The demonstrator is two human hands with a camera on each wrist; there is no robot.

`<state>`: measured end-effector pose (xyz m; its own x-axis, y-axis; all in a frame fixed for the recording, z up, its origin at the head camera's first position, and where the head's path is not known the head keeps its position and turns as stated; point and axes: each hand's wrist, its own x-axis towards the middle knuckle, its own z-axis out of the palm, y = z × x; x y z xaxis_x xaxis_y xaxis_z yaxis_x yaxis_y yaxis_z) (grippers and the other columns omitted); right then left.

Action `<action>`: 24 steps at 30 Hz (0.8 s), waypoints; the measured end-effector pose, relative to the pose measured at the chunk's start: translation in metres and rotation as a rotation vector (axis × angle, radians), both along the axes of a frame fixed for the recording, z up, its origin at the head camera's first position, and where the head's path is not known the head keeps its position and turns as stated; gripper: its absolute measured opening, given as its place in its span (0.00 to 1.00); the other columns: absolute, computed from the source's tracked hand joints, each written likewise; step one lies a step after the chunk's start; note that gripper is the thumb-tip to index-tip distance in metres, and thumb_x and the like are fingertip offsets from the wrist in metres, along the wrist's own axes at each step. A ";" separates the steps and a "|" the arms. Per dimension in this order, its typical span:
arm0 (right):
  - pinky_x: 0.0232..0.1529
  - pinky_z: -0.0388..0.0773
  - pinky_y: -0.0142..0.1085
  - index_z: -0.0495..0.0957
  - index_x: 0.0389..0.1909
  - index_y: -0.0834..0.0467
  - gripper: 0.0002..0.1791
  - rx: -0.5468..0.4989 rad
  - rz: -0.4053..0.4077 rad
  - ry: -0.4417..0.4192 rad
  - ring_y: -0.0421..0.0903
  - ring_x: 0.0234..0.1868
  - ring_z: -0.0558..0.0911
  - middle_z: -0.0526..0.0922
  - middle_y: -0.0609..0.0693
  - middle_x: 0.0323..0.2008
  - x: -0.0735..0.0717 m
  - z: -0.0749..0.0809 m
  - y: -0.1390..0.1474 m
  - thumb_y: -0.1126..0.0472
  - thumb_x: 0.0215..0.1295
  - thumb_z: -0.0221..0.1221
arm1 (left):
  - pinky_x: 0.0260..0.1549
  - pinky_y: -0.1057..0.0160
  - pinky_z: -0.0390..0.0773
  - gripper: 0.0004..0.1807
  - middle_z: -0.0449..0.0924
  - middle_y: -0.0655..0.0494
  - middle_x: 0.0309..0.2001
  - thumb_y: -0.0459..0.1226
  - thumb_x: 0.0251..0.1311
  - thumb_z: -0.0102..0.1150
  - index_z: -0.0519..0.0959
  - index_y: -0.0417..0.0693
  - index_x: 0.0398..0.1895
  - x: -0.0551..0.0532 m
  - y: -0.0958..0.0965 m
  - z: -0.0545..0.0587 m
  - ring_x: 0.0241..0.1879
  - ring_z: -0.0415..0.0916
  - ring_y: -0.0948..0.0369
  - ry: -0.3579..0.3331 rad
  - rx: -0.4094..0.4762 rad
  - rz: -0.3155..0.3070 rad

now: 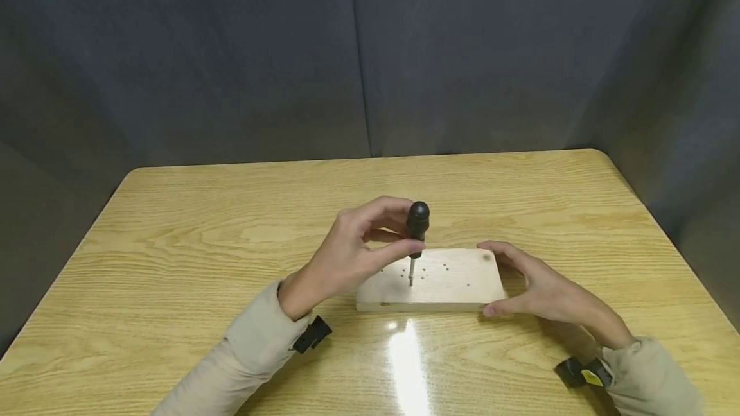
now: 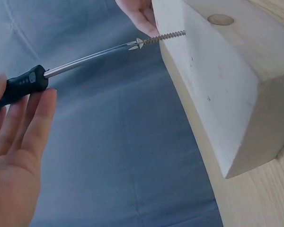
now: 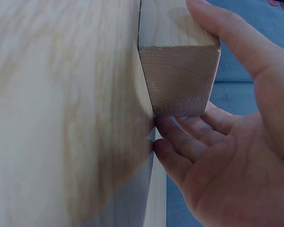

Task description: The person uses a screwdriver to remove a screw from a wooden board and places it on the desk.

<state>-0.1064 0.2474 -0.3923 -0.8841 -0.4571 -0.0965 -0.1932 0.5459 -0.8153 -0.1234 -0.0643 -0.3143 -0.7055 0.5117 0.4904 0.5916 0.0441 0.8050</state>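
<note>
My left hand point(image 1: 358, 246) grips the black handle of a screwdriver point(image 1: 417, 220) held upright over a pale wooden block point(image 1: 445, 284). In the left wrist view the screwdriver's point(image 2: 92, 57) shaft meets the head of a screw point(image 2: 163, 38), whose threaded tip stands in the block's point(image 2: 217, 94) top face. Much of the screw's thread shows above the wood. My right hand point(image 1: 537, 291) holds the block's right end, thumb on the near side and fingers on the far side. In the right wrist view the block's end grain point(image 3: 180, 80) sits between thumb and fingers.
Several small dark holes dot the block's top face, with a knot point(image 1: 487, 257) near its far right corner. The block lies flat on a wood-grain table point(image 1: 202, 230). Dark grey curtains point(image 1: 260, 56) hang behind and at both sides.
</note>
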 end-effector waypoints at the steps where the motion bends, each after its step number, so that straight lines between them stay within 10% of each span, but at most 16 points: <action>1: 0.67 0.61 0.65 0.60 0.71 0.59 0.50 0.000 0.000 0.000 0.64 0.69 0.66 0.70 0.62 0.67 0.000 0.000 0.000 0.53 0.49 0.77 | 0.40 0.65 0.88 0.20 0.86 0.43 0.42 0.27 0.55 0.69 0.79 0.37 0.53 0.000 0.000 0.000 0.40 0.86 0.58 0.010 -0.004 0.006; 9: 0.66 0.61 0.67 0.60 0.71 0.58 0.50 -0.001 0.006 -0.005 0.65 0.69 0.66 0.69 0.62 0.67 0.000 0.000 0.001 0.53 0.50 0.76 | 0.39 0.68 0.87 0.18 0.85 0.44 0.42 0.28 0.62 0.63 0.80 0.34 0.56 -0.001 0.002 -0.002 0.41 0.84 0.57 0.085 -0.063 0.017; 24: 0.67 0.61 0.67 0.60 0.72 0.56 0.51 0.017 0.001 0.001 0.66 0.70 0.65 0.68 0.64 0.68 0.000 0.001 0.001 0.52 0.49 0.76 | 0.47 0.67 0.86 0.16 0.86 0.43 0.47 0.28 0.66 0.58 0.77 0.35 0.57 -0.001 -0.004 0.003 0.45 0.86 0.55 0.016 -0.117 -0.057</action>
